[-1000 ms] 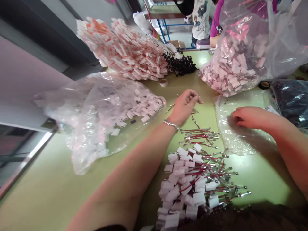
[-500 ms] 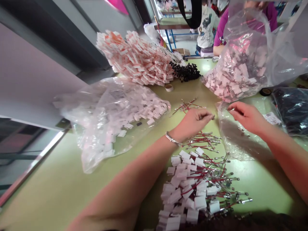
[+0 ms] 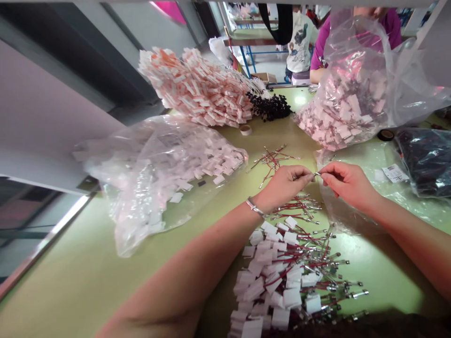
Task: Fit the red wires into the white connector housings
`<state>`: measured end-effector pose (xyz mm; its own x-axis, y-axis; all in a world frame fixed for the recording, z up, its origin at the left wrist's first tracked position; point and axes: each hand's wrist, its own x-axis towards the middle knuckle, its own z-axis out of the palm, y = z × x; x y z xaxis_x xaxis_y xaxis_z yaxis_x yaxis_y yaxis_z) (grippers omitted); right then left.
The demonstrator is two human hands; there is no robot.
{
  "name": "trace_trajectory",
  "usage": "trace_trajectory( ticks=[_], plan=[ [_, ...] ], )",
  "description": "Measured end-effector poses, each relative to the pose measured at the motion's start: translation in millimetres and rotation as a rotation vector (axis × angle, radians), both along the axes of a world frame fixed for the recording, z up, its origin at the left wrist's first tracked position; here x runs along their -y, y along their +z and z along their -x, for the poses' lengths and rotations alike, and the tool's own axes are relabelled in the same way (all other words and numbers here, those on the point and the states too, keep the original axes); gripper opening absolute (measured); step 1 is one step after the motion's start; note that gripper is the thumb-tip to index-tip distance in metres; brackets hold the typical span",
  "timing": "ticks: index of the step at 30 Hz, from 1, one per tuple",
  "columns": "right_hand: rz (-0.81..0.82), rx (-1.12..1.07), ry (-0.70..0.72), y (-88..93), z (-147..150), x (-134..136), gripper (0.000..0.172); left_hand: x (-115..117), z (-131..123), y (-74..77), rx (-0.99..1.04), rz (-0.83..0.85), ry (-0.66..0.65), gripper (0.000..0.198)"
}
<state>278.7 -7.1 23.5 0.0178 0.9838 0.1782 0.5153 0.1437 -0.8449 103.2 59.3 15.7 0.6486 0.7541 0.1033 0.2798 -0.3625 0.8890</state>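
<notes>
Above the middle of the table, my left hand (image 3: 287,185) and my right hand (image 3: 347,182) meet at their fingertips. Pinched in the left is a small metal terminal (image 3: 295,177), mostly hidden by the fingers. A tiny silver piece (image 3: 317,174), like a glass fuse, sits between the right thumb and forefinger, its end at the left fingertips. Behind the left hand lie loose red wire leads (image 3: 273,157) with metal ends. Below it is a row of red leads with silver tubes (image 3: 299,206). Closer to me, white plastic housings (image 3: 260,267) on similar red leads are heaped.
A clear bag of white housings (image 3: 197,164) lies left. Behind it are bundled orange-white pieces (image 3: 207,89), black-tipped wires (image 3: 269,107) and a tape roll (image 3: 245,129). A full clear bag (image 3: 345,108), black tape (image 3: 385,135) and a dark bag (image 3: 426,159) stand right. A person in purple (image 3: 320,51) sits opposite.
My right hand has come left from over the flat clear bag with the small silver piece, and its fingertips now meet the left hand's. The left hand has barely moved.
</notes>
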Motion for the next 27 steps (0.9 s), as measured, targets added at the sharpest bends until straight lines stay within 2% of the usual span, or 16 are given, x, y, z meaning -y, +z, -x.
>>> trace_trajectory(
  ticks=[3, 8, 10, 13, 14, 17, 19, 21, 24, 25, 27],
  plan=[
    [-0.013, 0.097, 0.024, 2.0, -3, -1, 0.012, 0, 1, -3.2, -0.029, -0.138, -0.012, 0.021],
    [0.182, 0.095, 0.079, 9.7, 0, 2, 0.017, 1, 5, -9.6, -0.212, -0.651, -0.097, 0.025],
    [0.256, 0.080, 0.059, 8.8, 3, 2, 0.019, 0, 6, -9.1, -0.297, -0.737, -0.151, 0.027],
    [0.291, 0.118, 0.084, 3.9, -1, -3, 0.014, -7, 10, -1.6, -0.401, -0.667, -0.187, 0.026],
    [0.245, 0.158, 0.088, 2.9, -5, -5, 0.013, -11, 13, 2.3, -0.431, -0.606, -0.189, 0.025],
    [0.033, 0.295, 0.003, 4.6, -19, -10, 0.030, -23, 22, 15.0, -0.500, -0.360, -0.313, 0.021],
    [-0.020, 0.348, -0.035, 8.1, -25, -10, 0.029, -30, 30, 21.1, -0.513, -0.225, -0.392, 0.027],
    [-0.033, 0.409, 0.024, 10.4, -24, -8, 0.025, -39, 37, 23.5, -0.486, -0.166, -0.309, 0.036],
    [-0.114, 0.549, 0.183, 6.7, -8, -2, 0.024, -54, 50, 20.6, -0.459, -0.246, -0.077, 0.033],
    [-0.154, 0.599, 0.246, 3.3, 0, 0, 0.025, -59, 55, 18.6, -0.488, -0.292, -0.046, 0.033],
    [-0.224, 0.689, 0.380, -5.9, 15, 3, 0.032, -68, 64, 13.9, -0.593, -0.355, -0.092, 0.043]
  ],
)
